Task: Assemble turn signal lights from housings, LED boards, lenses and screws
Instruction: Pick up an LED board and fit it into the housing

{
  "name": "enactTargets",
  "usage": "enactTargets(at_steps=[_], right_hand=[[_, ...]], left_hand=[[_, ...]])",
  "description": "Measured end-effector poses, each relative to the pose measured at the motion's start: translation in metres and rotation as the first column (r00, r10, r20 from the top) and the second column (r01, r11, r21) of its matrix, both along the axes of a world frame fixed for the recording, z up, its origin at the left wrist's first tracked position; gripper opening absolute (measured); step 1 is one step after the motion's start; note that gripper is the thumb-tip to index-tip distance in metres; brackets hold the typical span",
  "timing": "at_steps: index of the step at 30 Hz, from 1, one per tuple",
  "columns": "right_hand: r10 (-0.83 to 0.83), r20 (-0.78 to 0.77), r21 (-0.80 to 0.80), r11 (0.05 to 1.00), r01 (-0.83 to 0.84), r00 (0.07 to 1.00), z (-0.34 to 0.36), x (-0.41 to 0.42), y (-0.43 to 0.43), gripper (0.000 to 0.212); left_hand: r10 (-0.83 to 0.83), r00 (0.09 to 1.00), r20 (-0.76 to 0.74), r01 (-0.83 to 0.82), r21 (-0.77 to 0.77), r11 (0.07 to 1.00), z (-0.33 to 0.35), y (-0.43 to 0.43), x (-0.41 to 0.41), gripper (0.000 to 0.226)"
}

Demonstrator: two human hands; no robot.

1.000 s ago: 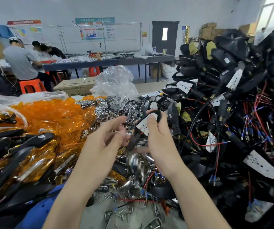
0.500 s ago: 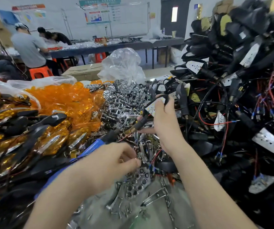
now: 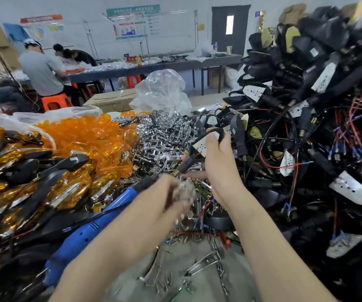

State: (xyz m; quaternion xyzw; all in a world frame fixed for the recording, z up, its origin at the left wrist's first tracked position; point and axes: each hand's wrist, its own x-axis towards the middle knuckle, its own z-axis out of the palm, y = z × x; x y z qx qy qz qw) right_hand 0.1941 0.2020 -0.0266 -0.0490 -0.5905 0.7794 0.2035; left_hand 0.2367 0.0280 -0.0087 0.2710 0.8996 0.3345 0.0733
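Right hand (image 3: 219, 164) grips a black housing (image 3: 187, 165) with its LED board (image 3: 200, 143). The stem slants near-left and the tip far-right. Left hand (image 3: 164, 202) pinches a blurred chrome piece (image 3: 185, 190).

Bare forearms; left hand (image 3: 169, 201) bare, motion-blurred; right hand (image 3: 220, 164) bare, sharp.

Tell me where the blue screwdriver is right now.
Head view, lower left: the blue screwdriver lies slanted beside the amber lights, its tip near the left hand.
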Motion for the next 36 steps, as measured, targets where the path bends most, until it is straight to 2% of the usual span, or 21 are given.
enactTargets(at_steps=[2, 3, 4, 5, 7, 9, 11, 13, 14, 17, 20, 22, 24, 26, 27, 31, 34, 36], right_hand=[[-0.001, 0.023, -0.003, 1.0, 0.001, 1.0, -0.001, -0.001, 0.0, 0.035], [0.01, 0.013, -0.025, 1.0, -0.009, 1.0, -0.001, -0.001, 0.001, 0.036], [0.023, -0.011, -0.047, 0.999, -0.024, 1.0, -0.001, -0.001, 0.001, 0.032], [0.028, -0.031, -0.057, 0.998, -0.03, 0.999, 0.0, 0.0, 0.001, 0.025], [0.021, -0.034, -0.071, 0.997, -0.023, 0.999, 0.0, 0.0, 0.002, 0.018], [0.011, -0.023, -0.083, 0.996, -0.012, 1.0, -0.002, -0.002, 0.002, 0.025], [-0.009, 0.005, -0.075, 0.997, 0.009, 1.0, -0.004, -0.003, 0.001, 0.034], [-0.046, 0.011, -0.028, 0.999, 0.047, 0.999, -0.004, -0.003, -0.002, 0.025], [-0.069, 0.012, 0.004, 0.998, 0.069, 0.998, -0.004, -0.002, -0.004, 0.021], [-0.123, -0.029, 0.099, 0.987, 0.125, 0.992, -0.005, -0.002, -0.009, 0.017], [-0.162, -0.125, 0.124, 0.976, 0.177, 0.979, -0.007, 0.0, -0.011, 0.014], [-0.177, -0.152, 0.102, 0.976, 0.193, 0.973, -0.006, 0.002, -0.01, 0.022], [-0.18, -0.13, 0.074, 0.979, 0.191, 0.975, -0.006, 0.003, -0.008, 0.017], [-0.189, -0.088, 0.069, 0.978, 0.195, 0.978, -0.006, 0.003, -0.006, 0.014], [-0.193, -0.071, 0.078, 0.977, 0.199, 0.979, -0.006, 0.004, -0.006, 0.013], [-0.176, -0.043, 0.101, 0.979, 0.179, 0.983, -0.001, 0.006, -0.004, 0.018], [-0.149, -0.079, 0.181, 0.97, 0.161, 0.986, 0.002, 0.007, -0.002, 0.032], [-0.132, -0.103, 0.223, 0.963, 0.152, 0.986, 0.005, 0.008, -0.002, 0.022]], left_hand=[[0.08, 0.996, 0.025, -0.084, 0.183, 0.98, 0.013, -0.002, -0.011, 0.022], [0.098, 0.993, 0.059, -0.111, 0.287, 0.951, 0.018, -0.003, -0.017, 0.037], [0.109, 0.99, 0.086, -0.134, 0.387, 0.912, 0.021, -0.004, -0.022, 0.057], [0.114, 0.988, 0.109, -0.152, 0.465, 0.872, 0.023, -0.005, -0.026, 0.067], [0.131, 0.986, 0.102, -0.166, 0.558, 0.813, 0.022, -0.004, -0.03, 0.056], [0.153, 0.974, 0.168, -0.226, 0.668, 0.709, 0.016, 0.0, -0.033, 0.037], [0.133, 0.942, 0.307, -0.326, 0.746, 0.581, 0.008, 0.006, -0.039, 0.033], [0.097, 0.911, 0.4, -0.396, 0.788, 0.472, 0.004, 0.014, -0.041, 0.033], [0.099, 0.906, 0.412, -0.41, 0.794, 0.448, 0.001, 0.018, -0.042, 0.031], [0.125, 0.907, 0.401, -0.405, 0.756, 0.514, -0.004, 0.031, -0.039, 0.027], [0.005, 0.916, 0.401, -0.349, 0.792, 0.502, -0.003, 0.046, -0.031, 0.026], [0.115, 0.962, 0.249, -0.267, 0.753, 0.601, -0.003, 0.056, -0.024, 0.016], [0.228, 0.974, 0.01, -0.175, 0.676, 0.716, -0.005, 0.061, -0.018, 0.011], [0.236, 0.959, -0.156, -0.1, 0.591, 0.801, -0.008, 0.062, -0.014, 0.007], [0.223, 0.956, -0.193, -0.083, 0.55, 0.831, -0.01, 0.062, -0.014, 0.006], [0.148, 0.97, -0.195, -0.038, 0.478, 0.878, -0.006, 0.055, -0.016, 0.004], [0.067, 0.99, -0.127, 0.002, 0.48, 0.877, 0.001, 0.046, -0.02, 0.01], [-0.021, 0.999, -0.044, 0.04, 0.486, 0.873, 0.004, 0.04, -0.02, 0.017]])
